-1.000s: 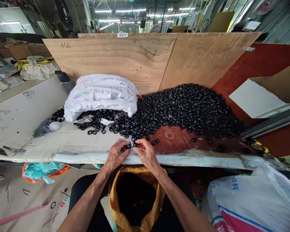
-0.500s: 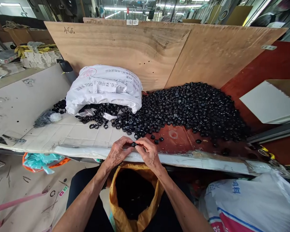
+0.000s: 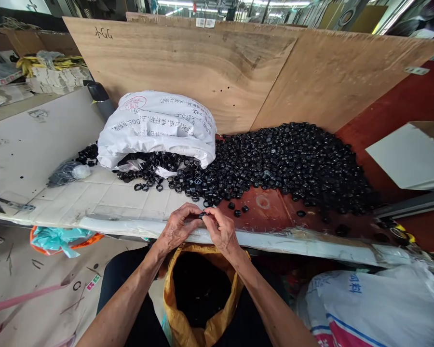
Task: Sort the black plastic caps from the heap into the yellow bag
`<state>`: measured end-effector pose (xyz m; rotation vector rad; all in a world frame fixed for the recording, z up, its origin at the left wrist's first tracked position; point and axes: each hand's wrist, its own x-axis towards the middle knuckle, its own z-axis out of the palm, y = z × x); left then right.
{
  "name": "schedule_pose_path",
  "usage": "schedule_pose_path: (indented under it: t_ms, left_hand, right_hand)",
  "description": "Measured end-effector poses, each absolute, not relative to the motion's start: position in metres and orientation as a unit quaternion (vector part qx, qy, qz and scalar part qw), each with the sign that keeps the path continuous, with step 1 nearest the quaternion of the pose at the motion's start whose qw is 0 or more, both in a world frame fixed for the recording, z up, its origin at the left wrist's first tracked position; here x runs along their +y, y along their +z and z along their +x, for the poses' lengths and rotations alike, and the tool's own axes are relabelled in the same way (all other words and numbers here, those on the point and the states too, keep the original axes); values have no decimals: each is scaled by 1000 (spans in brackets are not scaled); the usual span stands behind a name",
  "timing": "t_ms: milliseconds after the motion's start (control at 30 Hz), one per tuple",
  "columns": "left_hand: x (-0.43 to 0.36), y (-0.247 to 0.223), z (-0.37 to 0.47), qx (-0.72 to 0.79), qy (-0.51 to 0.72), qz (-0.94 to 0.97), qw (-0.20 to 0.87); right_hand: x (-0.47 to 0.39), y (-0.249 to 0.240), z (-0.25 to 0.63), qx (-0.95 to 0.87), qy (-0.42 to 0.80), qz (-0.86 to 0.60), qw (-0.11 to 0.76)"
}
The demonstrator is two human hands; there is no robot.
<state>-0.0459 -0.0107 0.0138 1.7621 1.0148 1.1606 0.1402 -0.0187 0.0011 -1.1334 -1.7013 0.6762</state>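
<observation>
Together, my left hand (image 3: 181,226) and right hand (image 3: 222,231) pinch a small black plastic-looking part (image 3: 202,215), its shape mostly hidden by my grip, over the white bench (image 3: 90,200) near a glossy heap of small black round pieces (image 3: 292,164).

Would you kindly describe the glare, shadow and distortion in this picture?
Head view: light tubes glare at the top edge; head view, lower right: the white sack looks stretched; head view: the inside of the yellow bag is nearly black; head view, centre: the held black piece is too small to make out.
</observation>
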Motion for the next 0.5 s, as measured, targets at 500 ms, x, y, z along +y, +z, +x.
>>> schedule_pose_path:
  t_ms: [500]
  left_hand:
    - [-11,16,-49,370,443,722,381]
  right_hand:
    - [-3,-22,135,-763,84,-479,425]
